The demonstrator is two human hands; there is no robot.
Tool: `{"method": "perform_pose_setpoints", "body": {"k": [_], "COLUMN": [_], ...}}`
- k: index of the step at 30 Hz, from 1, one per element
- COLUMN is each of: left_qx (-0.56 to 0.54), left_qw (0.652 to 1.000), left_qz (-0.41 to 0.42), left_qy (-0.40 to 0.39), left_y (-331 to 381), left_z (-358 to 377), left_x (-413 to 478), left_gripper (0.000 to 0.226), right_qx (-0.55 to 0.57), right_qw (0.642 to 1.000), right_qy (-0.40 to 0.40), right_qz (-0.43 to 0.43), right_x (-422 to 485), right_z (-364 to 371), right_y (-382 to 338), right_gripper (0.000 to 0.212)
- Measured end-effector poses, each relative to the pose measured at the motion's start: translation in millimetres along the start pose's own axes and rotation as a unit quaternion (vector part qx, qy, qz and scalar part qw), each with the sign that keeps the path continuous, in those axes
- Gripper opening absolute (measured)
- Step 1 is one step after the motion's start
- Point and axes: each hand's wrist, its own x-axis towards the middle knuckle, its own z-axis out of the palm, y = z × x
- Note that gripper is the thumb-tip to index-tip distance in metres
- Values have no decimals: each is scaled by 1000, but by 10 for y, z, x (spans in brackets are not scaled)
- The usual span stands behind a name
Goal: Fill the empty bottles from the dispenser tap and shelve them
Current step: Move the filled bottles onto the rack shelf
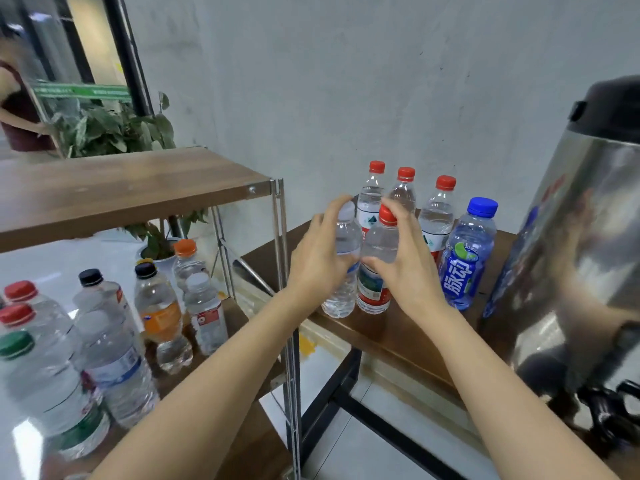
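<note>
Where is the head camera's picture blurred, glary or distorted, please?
Head view: motion blur softens the left hand on the white-capped bottle and the right hand on the red-capped bottle; reflections smear the steel dispenser; wide-angle distortion tilts the shelf post.

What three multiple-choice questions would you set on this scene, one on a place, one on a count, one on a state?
1. Where does the blue-capped bottle stand? A. on the shelf B. on the table beside the steel dispenser C. on the floor
2. How many red-capped bottles stand on the table? A. two B. six C. four
3. What is the left hand doing? A. gripping the white-capped bottle B. hanging idle C. turning the tap
Answers: 1 B, it stands next to the dispenser. 2 C, three at the back, one in the right hand. 3 A, its fingers curl round that bottle.
</note>
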Motion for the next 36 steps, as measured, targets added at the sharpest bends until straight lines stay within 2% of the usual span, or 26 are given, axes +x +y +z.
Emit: {"method": "perform_pose_setpoints", "body": {"k": [8, 14, 19, 26, 29, 32, 36], "left_qx": [7, 66, 115, 113, 97, 93, 101], "left_qw": [1000, 995, 983, 974, 970, 968, 959], "left_qz": [-4, -37, -100, -164, -194, -202, -228], "left_qy": [12, 68, 100, 108, 110, 112, 134], "left_y": [-52, -402, -811, -1318, -1497, -1649, -1752], "left_z": [-548, -1078, -1367, -1301, -1167, -1072, -1037], "left_x": [-870, -1230, -1383, -1479, -1507, -1524, -1471], "left_gripper": [84, 87, 87, 84, 90, 96, 97], "right_qx": [46, 109, 178, 163, 167, 172, 201], "right_qw": [997, 986, 967, 963, 957, 954, 944], "right_qy": [-54, -125, -177, -207, -230, -239, -249], "right_qz": [17, 18, 49, 60, 60, 47, 83], "right_x": [-461, -619, -642, -639, -647, -633, -532], "right_z": [54, 535, 1058, 1707, 1894, 2035, 2212], "right_y": [-572, -924, -1077, -969, -868, -802, -735], "right_gripper": [93, 92, 88, 83, 81, 73, 62]}}
